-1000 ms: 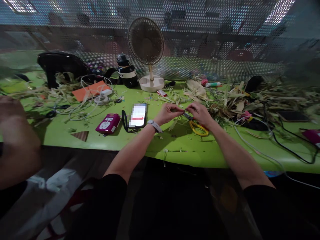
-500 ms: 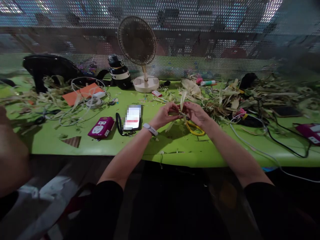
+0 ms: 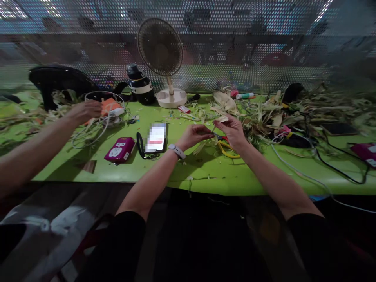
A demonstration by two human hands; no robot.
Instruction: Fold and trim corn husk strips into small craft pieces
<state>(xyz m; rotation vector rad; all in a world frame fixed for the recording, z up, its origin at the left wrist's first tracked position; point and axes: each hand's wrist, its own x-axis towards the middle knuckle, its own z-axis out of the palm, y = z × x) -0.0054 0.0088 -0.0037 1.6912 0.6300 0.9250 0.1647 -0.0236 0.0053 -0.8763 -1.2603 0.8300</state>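
In the head view, my left hand (image 3: 196, 135), with a white band on its wrist, is closed in a pinch at the lower end of a thin, pale strip of dried husk (image 3: 221, 119). Facing it, my right hand (image 3: 233, 133) grips the strip's upper, wider part between thumb and fingers. Directly beneath my hands, a yellow-handled tool (image 3: 228, 152) with some red and a dark metal part lies on the green table (image 3: 164, 172); my fingers partly cover it, so its kind is unclear. Small husk scraps lie around it.
Dried husks (image 3: 264, 113) are heaped at the right and back. A phone (image 3: 156, 138), a purple box (image 3: 120, 150), a fan (image 3: 171, 98) and a black bottle (image 3: 141, 88) stand or lie leftward. Another person's arm (image 3: 44, 141) reaches in at left. Cables (image 3: 311, 176) trail at right.
The husk strip, upright before, now leans over toward my right hand. My hands have moved slightly apart. At left, the other person's arm has reached forward over the orange sheet and cable.
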